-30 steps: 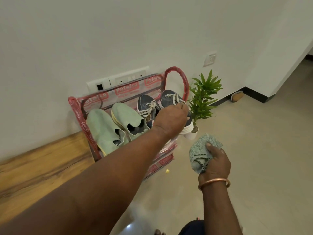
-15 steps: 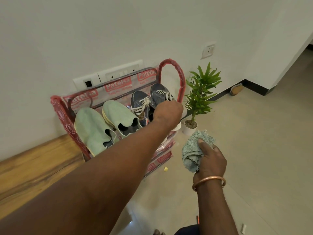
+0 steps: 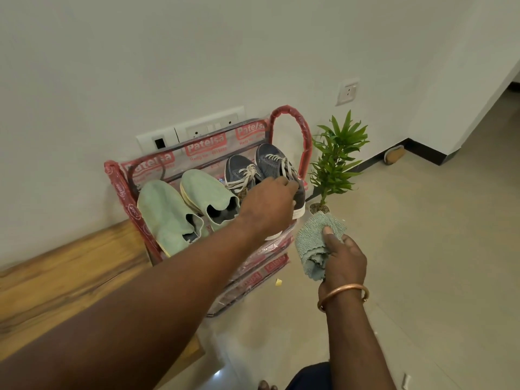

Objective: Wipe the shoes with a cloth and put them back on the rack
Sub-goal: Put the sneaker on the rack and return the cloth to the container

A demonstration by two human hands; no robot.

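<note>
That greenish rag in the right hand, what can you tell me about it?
The cloth is pale teal, looped like towelling, crumpled and folded over itself, with one loose edge hanging down. The right hand holds it, thumb pressed on top. It hangs above the floor beside the shoe rack, at its right end, in front of the plant pot. Only the hand touches it.

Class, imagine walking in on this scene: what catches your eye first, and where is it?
A red shoe rack stands against the wall, with pale green slip-ons on its left and navy sneakers on its right. The left hand touches the sneakers; the right hand grips a green cloth near a potted plant.
</note>
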